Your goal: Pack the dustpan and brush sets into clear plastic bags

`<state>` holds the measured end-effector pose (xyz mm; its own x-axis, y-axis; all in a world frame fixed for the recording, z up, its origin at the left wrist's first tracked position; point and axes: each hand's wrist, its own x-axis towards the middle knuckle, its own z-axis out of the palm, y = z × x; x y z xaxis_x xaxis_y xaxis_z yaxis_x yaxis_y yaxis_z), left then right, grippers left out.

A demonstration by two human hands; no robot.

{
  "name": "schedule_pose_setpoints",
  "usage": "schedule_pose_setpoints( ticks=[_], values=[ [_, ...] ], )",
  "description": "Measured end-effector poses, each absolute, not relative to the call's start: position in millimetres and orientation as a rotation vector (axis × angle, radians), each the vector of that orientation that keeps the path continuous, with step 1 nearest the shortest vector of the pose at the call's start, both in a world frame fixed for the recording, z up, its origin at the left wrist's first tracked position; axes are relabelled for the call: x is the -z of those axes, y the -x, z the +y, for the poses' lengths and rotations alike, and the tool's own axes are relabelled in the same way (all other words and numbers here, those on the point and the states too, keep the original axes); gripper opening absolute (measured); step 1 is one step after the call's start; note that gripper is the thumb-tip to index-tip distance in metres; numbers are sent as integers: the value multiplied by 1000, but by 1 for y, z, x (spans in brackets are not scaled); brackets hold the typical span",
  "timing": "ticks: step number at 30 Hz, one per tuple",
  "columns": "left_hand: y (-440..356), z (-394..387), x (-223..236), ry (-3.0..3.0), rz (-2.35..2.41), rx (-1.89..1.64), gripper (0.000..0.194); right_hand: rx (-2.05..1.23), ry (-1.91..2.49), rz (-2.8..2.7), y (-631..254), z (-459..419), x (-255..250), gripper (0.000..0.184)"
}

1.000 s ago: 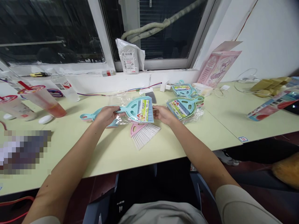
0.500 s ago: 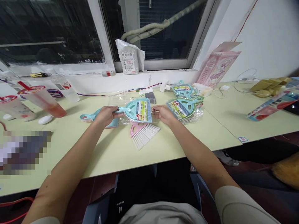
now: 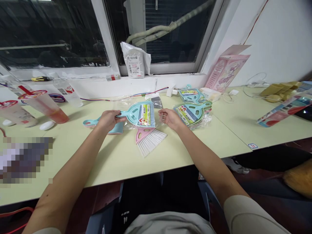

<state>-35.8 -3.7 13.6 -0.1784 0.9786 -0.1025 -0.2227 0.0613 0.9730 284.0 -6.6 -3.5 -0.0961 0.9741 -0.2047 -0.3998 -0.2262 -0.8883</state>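
My left hand (image 3: 109,120) is closed round the handle of a light blue dustpan set (image 3: 136,113), a dustpan with a small brush and a printed label card. Clear plastic wrapping shows around its edges. Just right of it, my right hand (image 3: 169,118) has its fingers curled at the edge of the clear plastic bag (image 3: 158,122), seemingly pinching it. Below the set lies a pink hand broom (image 3: 151,139) with white bristles. Partly hidden behind my left hand, another blue dustpan (image 3: 115,129) rests on the table.
Wrapped dustpan sets (image 3: 190,113) lie to the right, with another one (image 3: 192,95) behind. Drink cups (image 3: 46,105) and a clear bottle (image 3: 69,92) stand at left. A pink box (image 3: 226,71) stands at back right. A white package (image 3: 135,61) leans on the window sill.
The blue dustpan set has shifted slightly left with my left hand, so the gap between it and my right hand is wider. My right hand has barely moved.
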Motion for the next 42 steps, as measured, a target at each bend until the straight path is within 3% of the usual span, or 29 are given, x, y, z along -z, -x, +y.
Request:
schedule_pose_setpoints(
  ticks=[5,10,18,23,30,33,38,42],
  values=[
    [32,-1,-12,-791,1175,-1475,7,-1768,826,-640,-284,-9,2,38],
    [13,-14,-17,-721,1093,-1577,9,-1771,711,-743,-261,-24,2,56],
    [-16,-41,-25,-731,1030,-1280,16,-1542,846,-604,-252,-18,14,25],
    [0,-31,-26,-723,1175,-1133,12,-1524,970,-640,-266,-7,18,39],
    [11,-25,-22,-871,1087,-1074,26,-1680,915,-879,-268,-14,13,47],
    [5,-28,-17,-933,1054,-1005,22,-1680,949,-953,-265,-18,14,41],
    [-3,-27,-2,-1010,1098,-1115,26,-1529,1032,-924,-259,-17,20,13],
    [-7,-28,0,-1037,1151,-1182,26,-1431,1098,-984,-257,-17,22,18]
  ],
)
